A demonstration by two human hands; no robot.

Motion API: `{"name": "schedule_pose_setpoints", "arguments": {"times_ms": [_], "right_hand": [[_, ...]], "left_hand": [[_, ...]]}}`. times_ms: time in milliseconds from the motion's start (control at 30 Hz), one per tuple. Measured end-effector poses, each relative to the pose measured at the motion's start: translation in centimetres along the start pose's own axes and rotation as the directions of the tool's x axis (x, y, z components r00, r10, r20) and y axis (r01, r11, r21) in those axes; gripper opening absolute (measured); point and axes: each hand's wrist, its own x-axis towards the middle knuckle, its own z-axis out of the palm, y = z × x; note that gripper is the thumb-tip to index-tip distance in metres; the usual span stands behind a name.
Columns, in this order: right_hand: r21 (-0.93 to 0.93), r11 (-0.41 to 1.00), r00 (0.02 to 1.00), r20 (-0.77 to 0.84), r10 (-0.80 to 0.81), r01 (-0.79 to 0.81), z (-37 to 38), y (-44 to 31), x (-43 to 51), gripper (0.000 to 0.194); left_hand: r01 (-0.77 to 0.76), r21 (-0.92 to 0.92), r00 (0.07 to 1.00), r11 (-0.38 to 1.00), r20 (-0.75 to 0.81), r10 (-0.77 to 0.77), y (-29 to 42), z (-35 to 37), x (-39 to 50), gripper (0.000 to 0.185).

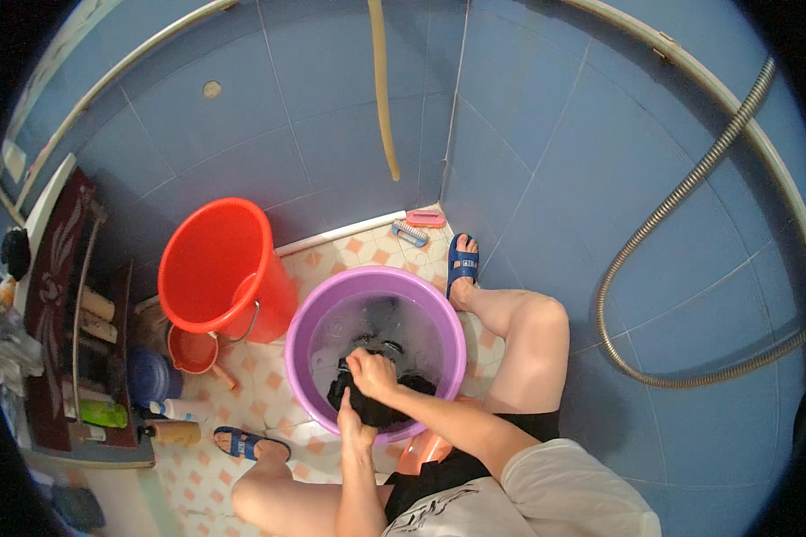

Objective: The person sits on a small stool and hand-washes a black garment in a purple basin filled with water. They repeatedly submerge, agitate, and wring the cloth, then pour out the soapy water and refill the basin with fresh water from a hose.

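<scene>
A purple plastic basin (297, 386) stands on the floor in front of me with cloudy water (349, 315) in it. Black cloth (376, 409) lies bunched near its front side, partly under the water. My right hand (374, 374) is closed on a fold of this cloth above the basin. Just below it, my left hand (356, 426) grips the cloth at the basin's front left, thumb pointing up. The cloth and the right hand hide some of the left fingers.
A red bucket (279, 302) and a red dipper (195, 349) stand left of the basin. Two scrubbing brushes, one blue (410, 233) and one pink (426, 219), lie in the corner. Bottles (178, 433) lie by a dark shelf unit (57, 302). A metal shower hose (618, 268) hangs at right.
</scene>
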Motion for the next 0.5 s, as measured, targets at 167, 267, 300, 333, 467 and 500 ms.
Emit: {"name": "schedule_pose_setpoints", "arguments": {"times_ms": [167, 267, 300, 333, 467, 500], "right_hand": [[0.025, 0.979, 0.910, 0.365, -0.195, 0.200, 0.0, -4.4, -7.4, 0.020], [0.362, 0.808, 0.849, 0.078, -0.523, 0.465, -0.1, -4.9, -8.2, 0.020], [0.401, 0.872, 0.921, 0.145, -0.363, 0.280, -0.1, -4.9, -6.6, 0.018], [0.114, 0.980, 0.949, 0.252, -0.189, 0.165, -0.1, -3.0, -4.5, 0.023], [-0.009, 0.999, 0.992, 0.125, -0.034, 0.035, -0.4, -1.0, -1.5, 0.029], [0.028, 0.999, 0.989, 0.148, -0.025, 0.021, -0.2, -2.0, -2.9, 0.027]], "left_hand": [[-0.039, -0.096, 0.965, 0.995, 0.255, 0.062, 1.4, -6.7, 2.5, 0.036], [-0.081, -0.160, 0.839, 0.984, 0.522, 0.154, 1.5, -10.5, 3.7, 0.036], [-0.109, -0.118, 0.904, 0.987, 0.402, 0.147, 1.6, -11.0, 4.0, 0.036], [-0.135, -0.017, 0.976, 0.991, 0.168, 0.136, 0.2, -7.5, 3.8, 0.037], [0.007, 0.065, 0.996, 0.998, -0.088, -0.001, -0.3, -0.7, 0.9, 0.031], [-0.033, 0.031, 0.995, 0.999, -0.088, 0.036, 0.0, -1.1, 0.9, 0.032]]}}
